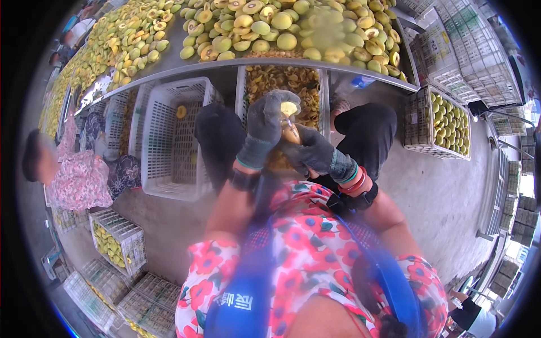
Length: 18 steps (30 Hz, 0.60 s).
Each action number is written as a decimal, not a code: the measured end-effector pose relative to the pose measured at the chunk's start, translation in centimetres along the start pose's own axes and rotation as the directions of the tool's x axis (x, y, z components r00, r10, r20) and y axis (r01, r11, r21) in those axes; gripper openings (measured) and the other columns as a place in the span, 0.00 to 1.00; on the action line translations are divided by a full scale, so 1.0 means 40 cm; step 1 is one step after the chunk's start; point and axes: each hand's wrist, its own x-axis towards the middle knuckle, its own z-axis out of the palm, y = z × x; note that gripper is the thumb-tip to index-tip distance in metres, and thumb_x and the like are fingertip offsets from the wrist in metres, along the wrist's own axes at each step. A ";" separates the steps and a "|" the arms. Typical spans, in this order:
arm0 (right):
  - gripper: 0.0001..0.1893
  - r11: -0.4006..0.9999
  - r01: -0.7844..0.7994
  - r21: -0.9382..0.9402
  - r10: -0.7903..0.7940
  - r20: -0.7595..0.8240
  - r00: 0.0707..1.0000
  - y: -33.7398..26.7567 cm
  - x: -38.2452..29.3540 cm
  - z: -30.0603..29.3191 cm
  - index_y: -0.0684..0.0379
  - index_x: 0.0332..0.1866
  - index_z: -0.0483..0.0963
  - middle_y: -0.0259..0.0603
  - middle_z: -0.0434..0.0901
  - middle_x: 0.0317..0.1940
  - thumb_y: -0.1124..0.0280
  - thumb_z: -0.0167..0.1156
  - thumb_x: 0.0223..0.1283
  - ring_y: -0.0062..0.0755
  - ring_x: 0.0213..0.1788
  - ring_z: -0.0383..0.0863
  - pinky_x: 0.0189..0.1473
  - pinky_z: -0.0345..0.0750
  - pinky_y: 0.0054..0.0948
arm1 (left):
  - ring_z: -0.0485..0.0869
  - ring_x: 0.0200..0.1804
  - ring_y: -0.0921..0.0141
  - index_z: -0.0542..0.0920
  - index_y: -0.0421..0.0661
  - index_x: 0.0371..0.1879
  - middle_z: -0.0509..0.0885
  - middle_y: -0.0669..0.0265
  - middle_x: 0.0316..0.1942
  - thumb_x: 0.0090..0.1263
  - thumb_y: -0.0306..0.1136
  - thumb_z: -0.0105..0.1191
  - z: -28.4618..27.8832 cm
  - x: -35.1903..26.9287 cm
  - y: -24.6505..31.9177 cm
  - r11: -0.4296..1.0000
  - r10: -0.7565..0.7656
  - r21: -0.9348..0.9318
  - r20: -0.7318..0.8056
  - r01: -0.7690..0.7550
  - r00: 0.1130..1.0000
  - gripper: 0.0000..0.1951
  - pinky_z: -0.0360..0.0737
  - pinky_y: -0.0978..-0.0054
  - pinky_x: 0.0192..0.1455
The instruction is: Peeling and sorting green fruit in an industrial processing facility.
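My left hand [267, 120], in a dark grey knit glove, holds a pale yellow-green piece of fruit [288, 109] between thumb and fingers. Close beside it, my right hand [310, 150], gloved alike, grips a tool by its tan handle [291, 134]; the narrow metal end points up at the fruit. The tool's exact kind is not plain. Both hands are above a white plastic crate [240, 91] of brownish fruit scraps [291, 80], between the knees. Beyond, halved and whole yellow-green fruits [286, 41] are heaped on a metal table [203, 67].
A white crate [154, 139] with a few fruit pieces stands left of my knees. At the right is a crate of green fruit [450, 126], with stacked crates [465, 50] behind. A person in a pink patterned top [80, 179] sits at the left. More crates [118, 241] stand lower left.
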 end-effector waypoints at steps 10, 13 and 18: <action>0.09 0.977 -0.060 0.203 0.003 0.267 0.964 0.078 0.039 -0.024 0.58 0.46 0.68 0.25 0.67 0.25 0.75 0.52 0.61 0.11 0.23 0.66 0.23 0.66 0.16 | 0.79 0.26 0.75 0.78 0.41 0.38 0.81 0.63 0.26 0.74 0.46 0.36 -0.125 0.034 0.053 0.993 0.043 0.115 -0.433 0.008 0.901 0.21 0.72 0.84 0.23; 0.15 0.789 0.121 -0.603 -0.182 -0.040 0.982 0.085 0.066 -0.022 0.59 0.47 0.68 0.32 0.74 0.26 0.73 0.58 0.55 0.14 0.21 0.71 0.21 0.70 0.19 | 0.81 0.37 0.58 0.77 0.42 0.43 0.82 0.55 0.36 0.67 0.45 0.47 -0.359 0.044 0.033 0.311 0.501 0.915 -0.387 0.256 0.774 0.18 0.77 0.65 0.38; 0.14 0.924 0.055 -0.379 -0.088 -0.068 0.994 0.130 0.114 -0.076 0.60 0.43 0.67 0.39 0.73 0.21 0.72 0.59 0.52 0.29 0.21 0.75 0.24 0.72 0.29 | 0.79 0.45 0.54 0.77 0.44 0.45 0.81 0.53 0.43 0.64 0.47 0.51 -0.486 0.124 0.019 0.050 0.585 0.936 -0.309 0.347 0.750 0.20 0.74 0.60 0.49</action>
